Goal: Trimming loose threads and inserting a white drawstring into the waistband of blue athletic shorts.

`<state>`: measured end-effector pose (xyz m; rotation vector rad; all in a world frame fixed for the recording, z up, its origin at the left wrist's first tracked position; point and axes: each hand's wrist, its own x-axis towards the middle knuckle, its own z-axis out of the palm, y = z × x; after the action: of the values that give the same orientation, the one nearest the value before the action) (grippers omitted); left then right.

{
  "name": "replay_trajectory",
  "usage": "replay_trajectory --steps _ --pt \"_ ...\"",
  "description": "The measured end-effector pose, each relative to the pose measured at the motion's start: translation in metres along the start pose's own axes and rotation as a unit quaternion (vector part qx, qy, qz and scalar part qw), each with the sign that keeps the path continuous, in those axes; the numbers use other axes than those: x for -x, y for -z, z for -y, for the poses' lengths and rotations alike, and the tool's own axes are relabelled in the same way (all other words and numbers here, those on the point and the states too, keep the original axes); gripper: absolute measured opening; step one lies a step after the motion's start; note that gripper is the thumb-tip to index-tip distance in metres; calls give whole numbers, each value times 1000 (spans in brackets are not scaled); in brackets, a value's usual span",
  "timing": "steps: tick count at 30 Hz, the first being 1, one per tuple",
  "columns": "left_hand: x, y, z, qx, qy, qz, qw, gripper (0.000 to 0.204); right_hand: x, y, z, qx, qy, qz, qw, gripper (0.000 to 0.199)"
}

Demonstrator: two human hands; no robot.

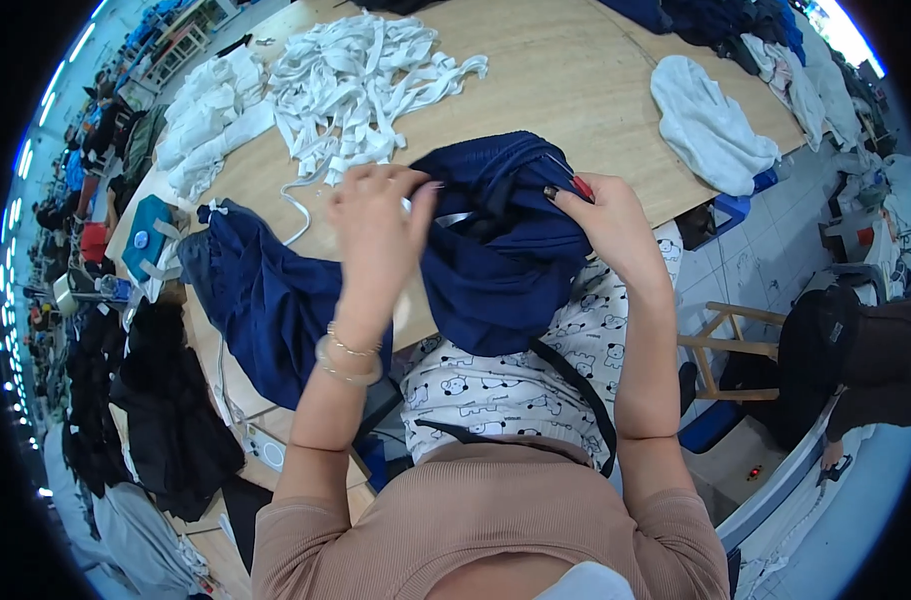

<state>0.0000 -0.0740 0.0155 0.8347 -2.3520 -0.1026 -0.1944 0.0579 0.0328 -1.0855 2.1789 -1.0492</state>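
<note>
A navy blue garment [505, 290] lies bunched over my lap and the table edge, its gathered upper part raised between my hands. My right hand [615, 225] grips its right side, thumb on top. In the same hand is a small red-handled tool [582, 187] with a thin metal tip against the cloth; its exact kind is mostly hidden. At the garment's left edge, my left hand [375, 220] is raised with fingers curled toward the thumb; what they pinch, if anything, does not show clearly. A second navy piece [275, 300] is draped over the table edge on the left.
White strips [360, 85] are heaped on the table [545, 70] ahead, beside folded white cloth [210, 110]. A white fabric piece [705, 125] lies at the right edge. Black garments [170, 400] hang at the left. A wooden stool [730, 345] and a seated person [880, 350] are to the right.
</note>
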Motion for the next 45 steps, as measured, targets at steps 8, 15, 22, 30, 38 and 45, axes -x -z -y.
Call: replay_trajectory --steps 8,15,22,30,38,45 --pt "18 -52 -14 396 175 48 900 10 5 -3 5 -47 20 15 999 25" --pt "6 -22 6 716 308 150 608 18 8 18 1 -80 -18 86 993 25" --pt "1 -10 8 569 203 286 744 23 0 28 -4 -50 -33 143 988 25" --pt "-1 -21 5 752 375 209 500 14 -2 29 -6 -37 -35 158 986 28" --pt "1 4 45 565 251 425 661 32 -10 51 -20 -140 -61 114 982 19" --pt "12 9 111 652 331 289 618 20 -30 58 -41 -131 -85 83 984 18"
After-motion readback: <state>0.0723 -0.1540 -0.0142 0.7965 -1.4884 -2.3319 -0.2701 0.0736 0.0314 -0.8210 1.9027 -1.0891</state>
